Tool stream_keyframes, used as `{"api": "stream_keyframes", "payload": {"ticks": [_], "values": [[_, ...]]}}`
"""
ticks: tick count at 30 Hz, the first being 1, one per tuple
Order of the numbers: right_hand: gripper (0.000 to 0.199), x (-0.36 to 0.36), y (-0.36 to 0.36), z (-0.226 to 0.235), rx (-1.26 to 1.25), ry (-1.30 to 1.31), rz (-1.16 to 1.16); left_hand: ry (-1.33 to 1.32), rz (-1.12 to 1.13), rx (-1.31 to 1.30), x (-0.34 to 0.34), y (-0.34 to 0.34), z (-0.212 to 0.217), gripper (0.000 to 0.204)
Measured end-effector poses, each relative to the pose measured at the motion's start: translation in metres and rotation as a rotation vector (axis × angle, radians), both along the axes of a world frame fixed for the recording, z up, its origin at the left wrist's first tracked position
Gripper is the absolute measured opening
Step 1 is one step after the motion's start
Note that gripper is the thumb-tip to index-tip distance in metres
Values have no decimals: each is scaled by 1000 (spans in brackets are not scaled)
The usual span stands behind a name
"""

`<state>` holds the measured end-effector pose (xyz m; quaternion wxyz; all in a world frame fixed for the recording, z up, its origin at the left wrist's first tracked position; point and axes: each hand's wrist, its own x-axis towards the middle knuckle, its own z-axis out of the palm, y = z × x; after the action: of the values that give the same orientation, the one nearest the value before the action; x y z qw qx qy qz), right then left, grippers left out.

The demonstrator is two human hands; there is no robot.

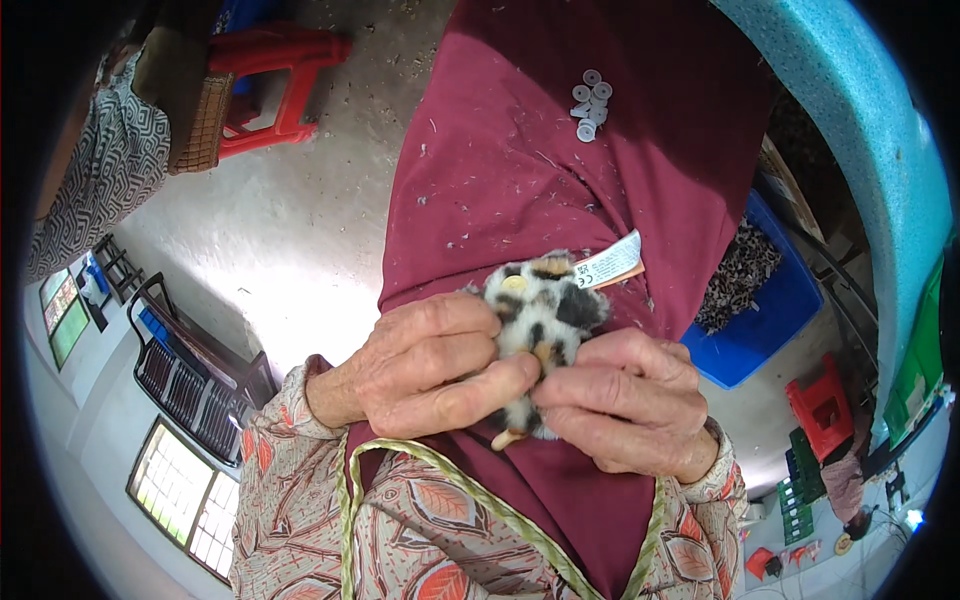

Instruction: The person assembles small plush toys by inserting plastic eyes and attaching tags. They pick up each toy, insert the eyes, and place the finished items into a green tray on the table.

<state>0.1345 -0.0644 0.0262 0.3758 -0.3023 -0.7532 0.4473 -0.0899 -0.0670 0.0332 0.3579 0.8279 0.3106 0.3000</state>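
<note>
On my lap lies a small plush toy [540,310] of white, black and tan fur. A white fabric label [610,262] sticks out from its far right side, and a pale yellow disc [514,284] shows on the fur near its far left. My left hand [430,360] grips the toy's left side with curled fingers, the thumb pressed onto the fur. My right hand [625,400] pinches the toy's near right side. Both hands meet close together over its middle. A small tan piece [507,439] pokes out at the near end. What the fingertips pinch is hidden.
Several white plastic discs [590,100] rest on the maroon cloth [480,180] over my lap. At the right stands a blue bin [745,350] of patterned plush pieces, beside a teal table edge [880,130]. Red stools [290,90] and another person's patterned clothing [110,160] are at the left.
</note>
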Motion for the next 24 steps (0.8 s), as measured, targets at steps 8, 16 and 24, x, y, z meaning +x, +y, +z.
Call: {"api": "stream_keyframes", "payload": {"ticks": [8,16,24], "values": [[19,-1,-4,4,-81,-11,7,-86,58,244,4,-8,-4,23],[20,0,-7,4,-79,5,2,-90,-16,107,-3,-5,3,24],[19,-2,-8,3,-84,52,-77,-84,-29,109,-2,-2,8,25]]}}
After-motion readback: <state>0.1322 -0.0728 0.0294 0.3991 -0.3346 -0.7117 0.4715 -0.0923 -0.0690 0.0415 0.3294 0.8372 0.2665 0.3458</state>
